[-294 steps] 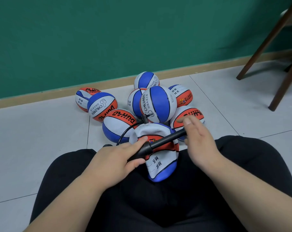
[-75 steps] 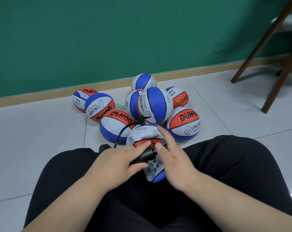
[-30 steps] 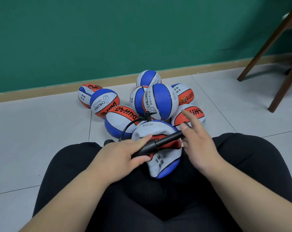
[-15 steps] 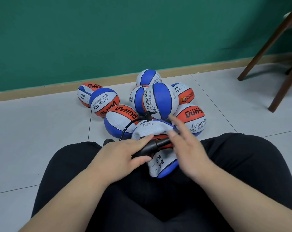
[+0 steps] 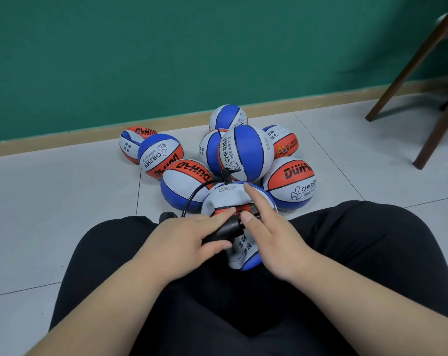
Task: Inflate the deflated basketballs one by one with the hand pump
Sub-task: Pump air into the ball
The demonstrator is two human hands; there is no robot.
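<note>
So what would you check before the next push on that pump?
1. The left hand grips the pump barrel: ok.
2. The right hand has the handle: cannot tell. The handle is hidden under the hand, and the index finger points straight out.
3. The hose curves from the pump to the fitting with no kink: ok.
4. The fitting is seated on the ball in the lap: cannot tell. It stands upright at the ball's top, but the needle is not visible.
5. The ball in the lap is round and full: not ok. Its top is creased and sunken.
</note>
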